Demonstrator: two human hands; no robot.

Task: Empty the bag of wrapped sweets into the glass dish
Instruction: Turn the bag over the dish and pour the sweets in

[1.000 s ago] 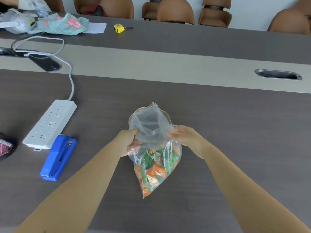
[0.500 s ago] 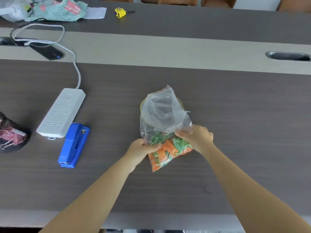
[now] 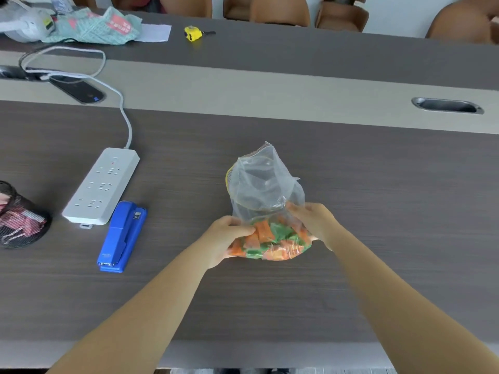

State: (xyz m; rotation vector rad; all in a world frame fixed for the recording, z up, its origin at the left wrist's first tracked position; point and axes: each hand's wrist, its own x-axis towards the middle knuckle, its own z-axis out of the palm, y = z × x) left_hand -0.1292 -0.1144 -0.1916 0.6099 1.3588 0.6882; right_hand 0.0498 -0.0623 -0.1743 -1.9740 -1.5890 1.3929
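A clear plastic bag (image 3: 263, 184) lies over the glass dish, whose yellow rim (image 3: 229, 177) shows through the plastic at the left. Orange and green wrapped sweets (image 3: 272, 238) fill the near end of the bag. My left hand (image 3: 226, 237) grips that end from the left, and my right hand (image 3: 313, 221) grips it from the right. The bag's far end reaches over the dish, and most of the dish is hidden under the plastic.
A blue stapler (image 3: 122, 236) and a white power strip (image 3: 102, 186) lie left of the bag. A dark mesh pouch (image 3: 19, 220) sits at the left edge. A phone (image 3: 78, 89), yellow tape measure (image 3: 193, 33) and cable slot (image 3: 447, 105) lie farther back.
The bag has tipped from hanging bottom-down to lying with its far end over the dish. Both hands shifted to the sweet-filled end, and the sweets have spread out sideways.
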